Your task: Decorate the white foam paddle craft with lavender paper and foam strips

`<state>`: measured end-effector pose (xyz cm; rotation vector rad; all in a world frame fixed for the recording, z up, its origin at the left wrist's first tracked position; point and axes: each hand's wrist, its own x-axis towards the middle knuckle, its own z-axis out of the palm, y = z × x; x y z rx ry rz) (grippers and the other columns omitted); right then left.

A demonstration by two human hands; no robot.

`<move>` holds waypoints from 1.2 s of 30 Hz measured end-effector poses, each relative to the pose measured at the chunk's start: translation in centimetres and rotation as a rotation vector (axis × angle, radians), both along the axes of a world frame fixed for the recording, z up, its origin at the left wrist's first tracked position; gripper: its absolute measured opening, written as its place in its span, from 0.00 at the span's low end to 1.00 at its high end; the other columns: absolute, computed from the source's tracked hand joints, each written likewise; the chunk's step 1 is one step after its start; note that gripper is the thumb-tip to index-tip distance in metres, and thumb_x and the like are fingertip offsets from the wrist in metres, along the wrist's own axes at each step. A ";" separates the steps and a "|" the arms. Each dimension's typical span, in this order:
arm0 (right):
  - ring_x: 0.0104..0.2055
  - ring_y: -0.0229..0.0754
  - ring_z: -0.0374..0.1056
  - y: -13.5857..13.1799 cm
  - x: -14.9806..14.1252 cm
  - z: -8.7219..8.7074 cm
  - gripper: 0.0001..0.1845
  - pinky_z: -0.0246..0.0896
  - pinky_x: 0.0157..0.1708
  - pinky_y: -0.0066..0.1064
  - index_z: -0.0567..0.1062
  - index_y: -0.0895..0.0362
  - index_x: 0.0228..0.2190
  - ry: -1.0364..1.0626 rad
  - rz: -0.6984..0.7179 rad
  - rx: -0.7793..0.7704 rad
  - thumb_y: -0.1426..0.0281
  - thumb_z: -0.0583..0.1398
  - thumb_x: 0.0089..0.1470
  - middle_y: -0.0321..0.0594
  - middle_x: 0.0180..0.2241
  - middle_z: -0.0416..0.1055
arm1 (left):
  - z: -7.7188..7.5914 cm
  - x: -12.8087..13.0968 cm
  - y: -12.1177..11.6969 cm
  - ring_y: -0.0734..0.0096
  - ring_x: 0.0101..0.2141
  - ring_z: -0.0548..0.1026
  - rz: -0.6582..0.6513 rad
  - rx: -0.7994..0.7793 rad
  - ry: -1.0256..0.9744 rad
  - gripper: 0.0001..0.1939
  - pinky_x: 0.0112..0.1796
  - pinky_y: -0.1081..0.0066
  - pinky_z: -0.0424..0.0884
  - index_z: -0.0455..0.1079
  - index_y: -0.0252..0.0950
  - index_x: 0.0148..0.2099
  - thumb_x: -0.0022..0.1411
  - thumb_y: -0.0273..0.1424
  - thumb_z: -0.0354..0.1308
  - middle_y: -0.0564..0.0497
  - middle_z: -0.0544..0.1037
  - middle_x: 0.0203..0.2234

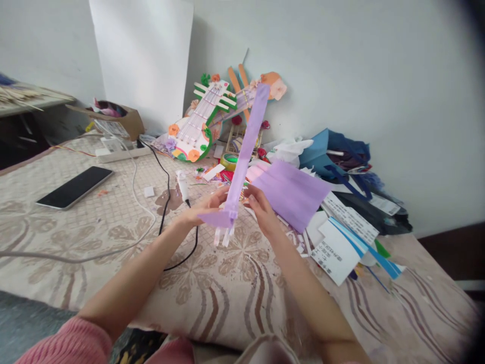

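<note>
A long, flat purple strip (pixel 248 144) stands tilted before me, leaning right at the top. At its lower end a purple flap (pixel 215 218) sticks out to the left, and several small whitish prongs (pixel 225 236) hang below. My left hand (pixel 207 206) is closed on this purple paper craft from behind, its fingers partly hidden by the strip and flap. To the right, my right hand (pixel 261 206) has its fingers bent and apart beside the strip; the fingertips come close to its edge, and nothing shows between them.
A white glue gun (pixel 182 186) with a black cord lies left of my hands. Further left is a black tablet (pixel 76 187). Purple sheet (pixel 293 194), printed papers (pixel 337 247) and a blue bag (pixel 322 146) crowd the right. A decorated paper guitar (pixel 199 119) leans at the back.
</note>
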<state>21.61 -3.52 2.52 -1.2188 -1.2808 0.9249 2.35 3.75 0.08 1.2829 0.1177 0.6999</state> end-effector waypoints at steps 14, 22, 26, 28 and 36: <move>0.53 0.49 0.68 -0.4 -0.8 0.5 0.33 0.66 0.53 0.43 0.66 0.48 0.54 0.199 0.222 -0.028 0.55 0.65 0.48 0.41 0.50 0.71 | 1.5 -0.4 -0.8 0.49 0.63 0.61 -0.087 0.076 0.101 0.47 0.53 0.57 0.65 0.52 0.47 0.70 0.51 0.35 0.69 0.41 0.59 0.66; 0.51 0.48 0.69 -0.3 -0.4 0.8 0.32 0.70 0.45 0.38 0.67 0.48 0.53 0.186 0.164 -0.103 0.55 0.63 0.46 0.41 0.51 0.72 | 0.8 -1.0 0.3 0.55 0.62 0.65 0.191 0.140 0.158 0.33 0.55 0.58 0.66 0.64 0.46 0.64 0.57 0.34 0.67 0.44 0.70 0.60; 0.48 0.47 0.70 0.1 -0.1 0.8 0.31 0.69 0.45 0.36 0.68 0.49 0.50 0.229 0.108 -0.120 0.57 0.64 0.44 0.39 0.46 0.72 | 0.7 -0.6 0.4 0.59 0.52 0.73 0.532 0.131 0.196 0.14 0.54 0.60 0.66 0.76 0.36 0.46 0.59 0.36 0.65 0.45 0.79 0.48; 0.48 0.46 0.70 0.2 0.0 0.8 0.30 0.69 0.45 0.36 0.68 0.48 0.50 0.237 0.074 -0.133 0.57 0.65 0.44 0.39 0.45 0.72 | 1.0 -0.5 0.1 0.63 0.46 0.76 0.572 0.150 0.197 0.12 0.52 0.63 0.68 0.78 0.35 0.40 0.61 0.38 0.63 0.46 0.81 0.42; 0.52 0.48 0.69 0.3 0.6 0.8 0.30 0.68 0.44 0.38 0.65 0.46 0.53 0.133 -0.037 -0.182 0.53 0.61 0.50 0.39 0.50 0.72 | 2.4 -0.4 -1.3 0.55 0.55 0.72 0.439 0.287 0.118 0.21 0.54 0.60 0.69 0.76 0.38 0.54 0.67 0.45 0.55 0.42 0.76 0.54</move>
